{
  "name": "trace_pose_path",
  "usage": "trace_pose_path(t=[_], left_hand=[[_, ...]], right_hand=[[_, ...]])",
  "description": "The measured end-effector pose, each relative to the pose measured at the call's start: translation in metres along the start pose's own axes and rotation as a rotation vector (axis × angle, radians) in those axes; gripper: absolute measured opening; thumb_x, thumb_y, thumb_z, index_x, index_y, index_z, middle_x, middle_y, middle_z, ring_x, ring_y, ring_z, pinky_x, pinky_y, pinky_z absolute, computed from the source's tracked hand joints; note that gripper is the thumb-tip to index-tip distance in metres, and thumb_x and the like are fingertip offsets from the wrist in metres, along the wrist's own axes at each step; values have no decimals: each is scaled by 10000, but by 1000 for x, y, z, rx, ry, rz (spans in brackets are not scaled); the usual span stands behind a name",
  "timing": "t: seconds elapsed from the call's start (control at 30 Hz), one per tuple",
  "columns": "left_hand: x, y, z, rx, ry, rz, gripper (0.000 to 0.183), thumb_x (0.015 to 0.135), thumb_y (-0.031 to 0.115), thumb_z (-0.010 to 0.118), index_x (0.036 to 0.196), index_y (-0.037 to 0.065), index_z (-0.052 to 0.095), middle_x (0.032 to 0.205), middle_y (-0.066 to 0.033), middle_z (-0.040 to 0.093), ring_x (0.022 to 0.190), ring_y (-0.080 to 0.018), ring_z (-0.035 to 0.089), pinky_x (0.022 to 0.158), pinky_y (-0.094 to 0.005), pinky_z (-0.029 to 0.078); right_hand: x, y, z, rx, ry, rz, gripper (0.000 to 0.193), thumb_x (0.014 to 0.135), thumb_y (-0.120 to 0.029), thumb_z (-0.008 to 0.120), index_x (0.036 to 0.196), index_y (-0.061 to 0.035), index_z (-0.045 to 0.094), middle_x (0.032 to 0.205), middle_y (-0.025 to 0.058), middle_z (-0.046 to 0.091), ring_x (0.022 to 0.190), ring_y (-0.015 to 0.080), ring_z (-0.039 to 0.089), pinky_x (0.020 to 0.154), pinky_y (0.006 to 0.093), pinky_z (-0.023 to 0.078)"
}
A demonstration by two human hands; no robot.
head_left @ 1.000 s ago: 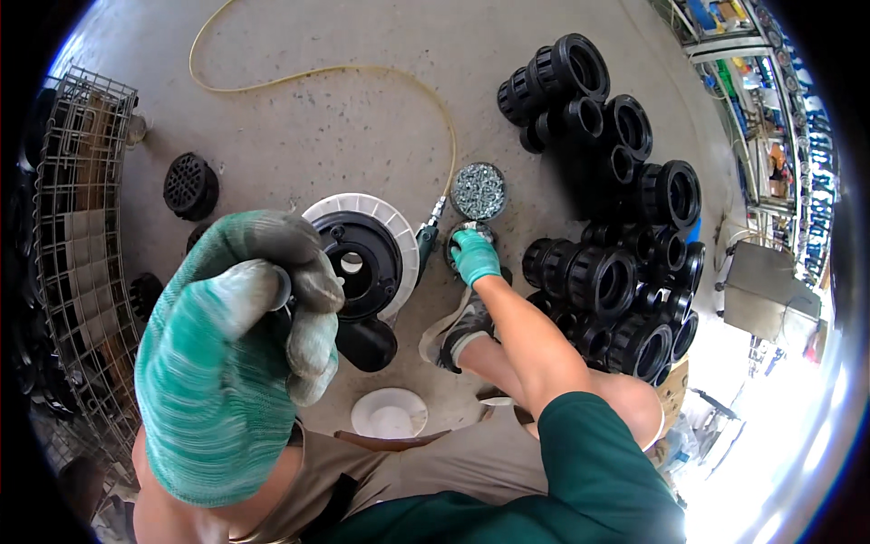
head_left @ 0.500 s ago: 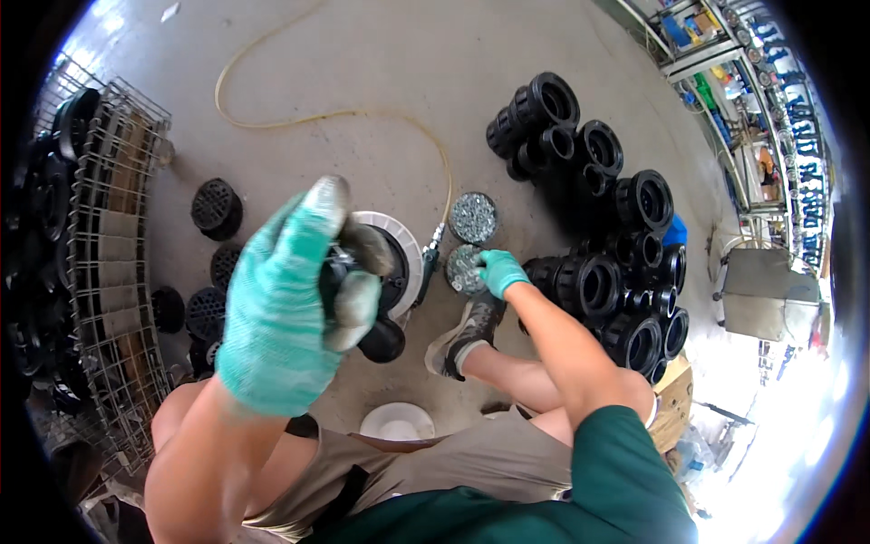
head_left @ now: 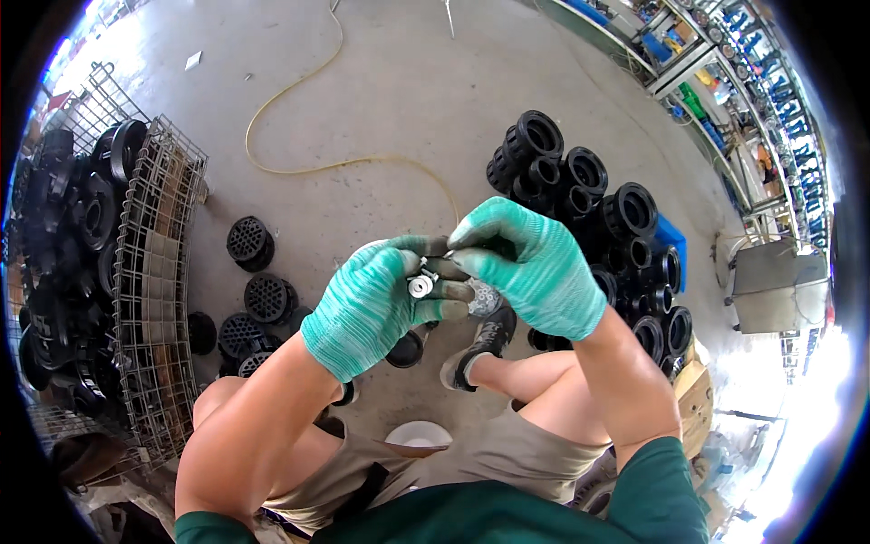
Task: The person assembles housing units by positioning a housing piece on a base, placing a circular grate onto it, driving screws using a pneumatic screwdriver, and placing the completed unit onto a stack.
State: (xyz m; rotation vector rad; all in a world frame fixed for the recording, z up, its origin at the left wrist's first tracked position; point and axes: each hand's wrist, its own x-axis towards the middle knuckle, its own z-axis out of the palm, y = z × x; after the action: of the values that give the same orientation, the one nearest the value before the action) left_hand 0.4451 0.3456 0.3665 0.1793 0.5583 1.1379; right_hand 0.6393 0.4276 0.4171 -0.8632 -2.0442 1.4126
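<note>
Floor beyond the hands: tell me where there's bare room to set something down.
Widest bare floor: between the yellow hose and the stacked black fittings. A smaller patch lies between hose and wire cage, beyond the black grates. Crowded: left of the left hand, where grates cluster, and right of the right hand, among the fittings.

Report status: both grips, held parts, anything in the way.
Left grip: cradling small metal pieces. Right grip: close alongside, contents unclear. In the way: grips partly hide loose metal hardware below.
</note>
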Motion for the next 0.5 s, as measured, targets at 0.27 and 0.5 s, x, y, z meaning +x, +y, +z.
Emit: trace_pose_path(t=[0.27,0.5], left_hand=[[-16,-1,-5,211,82,114,330,1033,157,542,1318,-8,528,999,-124,664,795,-210,664,660,-316,556],[-17,5,-4,308,165,158,285,1006,190,620,1255,52,602,923,-74,665,731,-158,633,602,-267,486]], right_hand=[[13,8,9,47,32,234,171,951,-97,678,1102,-22,652,935,31,692,820,90,621,776,271,537],[13,22,23,218,-42,271,196,965,-87,669,1151,-31,641,963,22,684,877,67,611,801,249,526]])
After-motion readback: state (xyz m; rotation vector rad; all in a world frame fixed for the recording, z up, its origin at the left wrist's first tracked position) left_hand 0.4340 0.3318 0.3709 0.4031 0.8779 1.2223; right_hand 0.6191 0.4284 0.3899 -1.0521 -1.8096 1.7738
